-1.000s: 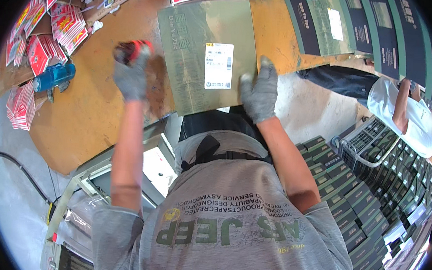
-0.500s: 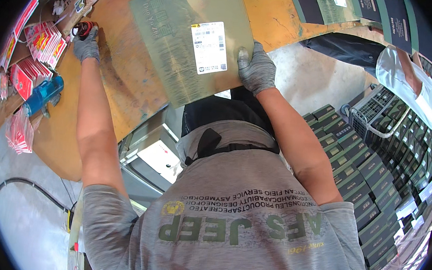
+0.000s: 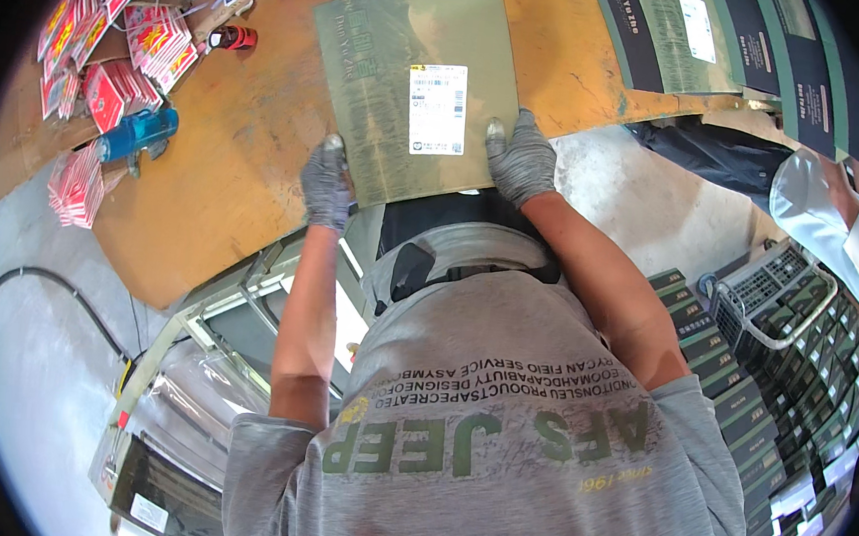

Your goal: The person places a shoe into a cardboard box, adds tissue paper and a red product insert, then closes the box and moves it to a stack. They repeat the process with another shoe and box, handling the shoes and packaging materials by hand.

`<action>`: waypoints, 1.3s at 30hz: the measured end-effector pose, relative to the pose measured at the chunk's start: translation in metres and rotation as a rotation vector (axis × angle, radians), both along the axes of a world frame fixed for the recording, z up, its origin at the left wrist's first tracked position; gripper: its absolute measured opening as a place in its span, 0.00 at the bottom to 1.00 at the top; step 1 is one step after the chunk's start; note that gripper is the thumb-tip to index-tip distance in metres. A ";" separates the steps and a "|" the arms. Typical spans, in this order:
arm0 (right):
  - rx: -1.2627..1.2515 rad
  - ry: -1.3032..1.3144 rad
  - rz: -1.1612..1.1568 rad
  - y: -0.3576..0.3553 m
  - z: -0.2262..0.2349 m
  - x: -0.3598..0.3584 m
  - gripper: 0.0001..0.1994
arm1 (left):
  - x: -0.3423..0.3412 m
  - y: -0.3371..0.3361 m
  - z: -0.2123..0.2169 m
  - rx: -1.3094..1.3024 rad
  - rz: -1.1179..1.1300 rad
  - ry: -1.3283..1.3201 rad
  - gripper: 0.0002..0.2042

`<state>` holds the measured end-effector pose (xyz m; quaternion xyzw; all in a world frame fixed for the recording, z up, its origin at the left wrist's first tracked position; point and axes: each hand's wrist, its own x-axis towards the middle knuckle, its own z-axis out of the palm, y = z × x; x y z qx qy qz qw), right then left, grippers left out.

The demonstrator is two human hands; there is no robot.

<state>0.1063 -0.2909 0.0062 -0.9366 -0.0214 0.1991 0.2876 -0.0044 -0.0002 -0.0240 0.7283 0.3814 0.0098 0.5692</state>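
Observation:
A flat olive-green box (image 3: 382,95) with a white shipping label (image 3: 438,109) stuck on it lies over the near edge of the wooden table. My left hand (image 3: 327,183), in a grey glove, grips its left side near the lower corner. On the opposite side my gloved right hand (image 3: 523,159) holds the lower right edge, thumb on top. The fingers beneath the box are hidden. A small black-and-red round object (image 3: 233,38) sits on the table, beyond my left hand.
Red printed packets (image 3: 120,93) and a blue bottle (image 3: 140,135) crowd the left of the table (image 3: 197,172). More green boxes (image 3: 684,42) lie at the far right. Another person's white sleeve (image 3: 803,190) shows beside a grey crate cart (image 3: 771,292) and stacked dark boxes (image 3: 730,389).
My left hand has let go of the black-and-red object and come back to the box's left side. The box has turned straighter and shifted slightly right; my right hand still holds it.

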 end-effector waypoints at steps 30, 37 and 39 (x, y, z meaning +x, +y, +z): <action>0.105 -0.002 0.186 -0.014 -0.014 0.019 0.31 | 0.002 -0.036 -0.018 0.656 -0.173 0.185 0.30; 0.601 0.055 0.075 -0.032 -0.057 0.015 0.40 | 0.009 -0.043 0.017 0.518 -0.165 0.264 0.21; 0.596 0.172 0.195 -0.011 -0.039 0.014 0.42 | -0.016 -0.025 0.000 0.425 -0.107 0.191 0.20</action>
